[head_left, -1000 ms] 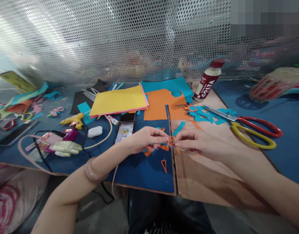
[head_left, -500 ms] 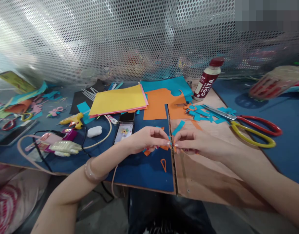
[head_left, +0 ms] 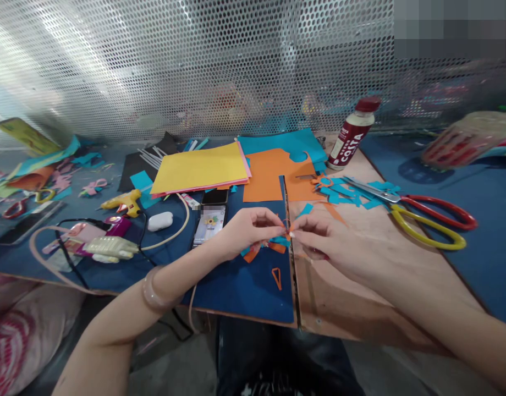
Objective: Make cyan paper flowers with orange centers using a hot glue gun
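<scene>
Head view, centre of frame: the left hand [head_left: 248, 231] and right hand [head_left: 331, 247] meet fingertip to fingertip over the seam where the blue mat [head_left: 245, 291] meets the bare wood of the counter [head_left: 360, 313]; each pinches one side of a small orange strip [head_left: 286, 226] between thumb and forefinger, the remaining fingers loosely curled; the strip's exact form is too small to tell; a pale bracelet [head_left: 152, 289] sits on the left wrist.

Just below the left hand: orange and blue scraps [head_left: 261, 248] on the mat; lower still, apart from them, an orange loop [head_left: 276, 278].

Left of the left hand: a phone [head_left: 210, 223], face up; beyond it an earbud case [head_left: 159, 221] and a yellow glue gun [head_left: 123, 202], near one another.

Upper centre: yellow paper [head_left: 201, 169] stacked on pink sheets; beside it to the right an orange sheet [head_left: 273, 176], partly cut, overlapping a blue sheet [head_left: 281, 144].

Upper right: a bottle [head_left: 352, 137], upright, with a red cap; below it blue offcuts [head_left: 347, 192], touching the blades of the scissors [head_left: 426, 217], whose handles are red and yellow.

Background, full width: a perforated metal screen [head_left: 195, 66].
</scene>
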A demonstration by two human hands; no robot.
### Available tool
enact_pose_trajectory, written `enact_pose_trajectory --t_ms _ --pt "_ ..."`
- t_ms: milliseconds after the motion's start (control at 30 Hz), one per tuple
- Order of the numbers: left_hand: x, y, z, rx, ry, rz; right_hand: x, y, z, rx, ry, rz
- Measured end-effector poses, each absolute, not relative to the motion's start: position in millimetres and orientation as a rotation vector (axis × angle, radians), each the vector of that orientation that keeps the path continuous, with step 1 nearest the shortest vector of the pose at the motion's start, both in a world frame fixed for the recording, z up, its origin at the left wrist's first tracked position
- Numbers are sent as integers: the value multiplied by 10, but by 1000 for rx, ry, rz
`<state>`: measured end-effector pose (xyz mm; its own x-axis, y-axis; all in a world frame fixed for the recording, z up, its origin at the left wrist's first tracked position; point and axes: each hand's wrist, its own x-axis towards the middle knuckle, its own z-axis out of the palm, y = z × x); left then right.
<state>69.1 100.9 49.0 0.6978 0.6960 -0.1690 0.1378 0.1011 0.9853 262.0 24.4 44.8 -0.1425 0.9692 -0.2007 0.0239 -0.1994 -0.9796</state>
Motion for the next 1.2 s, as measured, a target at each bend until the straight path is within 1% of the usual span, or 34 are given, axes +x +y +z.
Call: enact_pose_trajectory --t_ms 267,467,1000,1200 --pt "714 935 537 1453 796 518 2477 217 302 -1294 -1135 1282" --pt "720 923 511 1442 818 542 2450 220 227 -1306 -1086 1252" --pt "732 896 510 1462 863 541 2469 224 136 -1304 -1222 1100" --pt "722 882 514 1501 853 556 2467 211 128 -1295 -1219 1130"
